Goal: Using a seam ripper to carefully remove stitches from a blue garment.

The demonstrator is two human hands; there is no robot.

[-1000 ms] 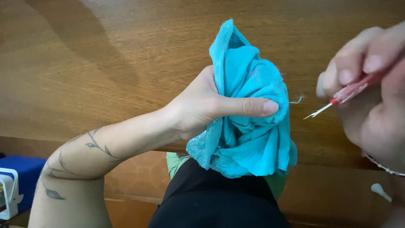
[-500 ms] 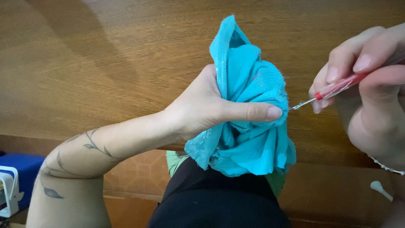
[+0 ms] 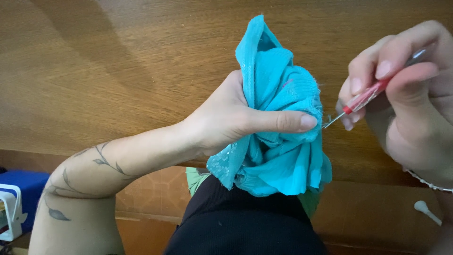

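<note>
Left hand (image 3: 226,123) is clamped around the bunched teal fabric (image 3: 278,137) over my lap, right hand (image 3: 401,104) pinching the red seam ripper (image 3: 363,99), tip at the fabric's edge. Looks barely started, most of the seam left to pick.

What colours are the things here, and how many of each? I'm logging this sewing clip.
Turquoise: 1, the bunched sequinned cloth gripped by the left hand.
Red: 1, the thin red-handled metal-tipped tool pinched by the right hand.
Blue: 1, the plastic box.
White: 1, the small peg.
Total: 4
</note>
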